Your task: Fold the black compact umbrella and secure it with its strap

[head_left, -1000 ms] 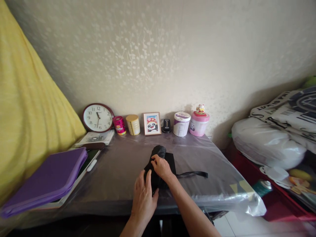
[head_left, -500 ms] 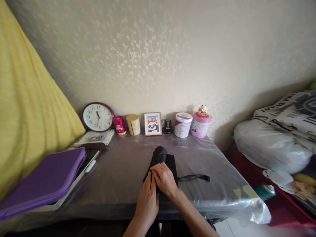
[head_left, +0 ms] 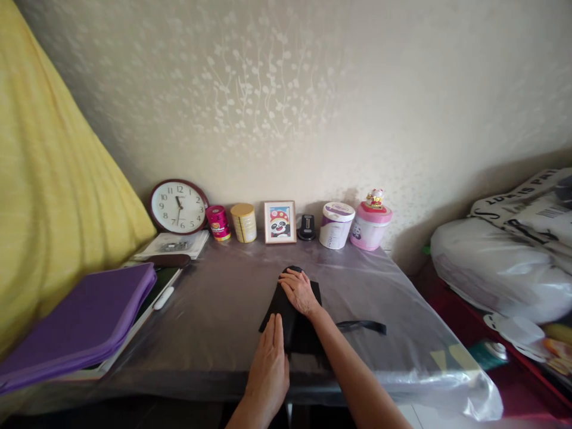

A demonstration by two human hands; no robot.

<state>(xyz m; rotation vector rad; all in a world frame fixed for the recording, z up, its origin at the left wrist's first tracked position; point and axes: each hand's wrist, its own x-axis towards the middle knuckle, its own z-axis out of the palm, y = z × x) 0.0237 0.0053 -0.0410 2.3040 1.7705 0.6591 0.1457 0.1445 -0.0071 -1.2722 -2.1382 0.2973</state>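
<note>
A black bundle (head_left: 307, 336) lies on the table in front of me, with a rounded, roll-like upper part on a flat piece. What kind of thing it is I cannot tell. My right hand (head_left: 298, 291) rests over the bundle's far end, fingers stretched and slightly curved across it. Against the near left side lies my left hand (head_left: 270, 357), its fingers straight and pressed flat on the black material. A narrow black strap (head_left: 364, 326) runs out to the right from beneath my right forearm. Both hands hide part of the bundle.
Plastic film covers the table (head_left: 214, 322). Along the wall stand a clock (head_left: 179, 206), several tins and tubs, and a framed panda picture (head_left: 280, 222). A purple folder (head_left: 84, 316) lies at left by a yellow curtain (head_left: 49, 179). White bags (head_left: 496, 268) are piled at right.
My right hand has moved forward along the bundle to its far end, its fingers now stretched out. My left hand stays at the near left side. The view has shifted slightly.
</note>
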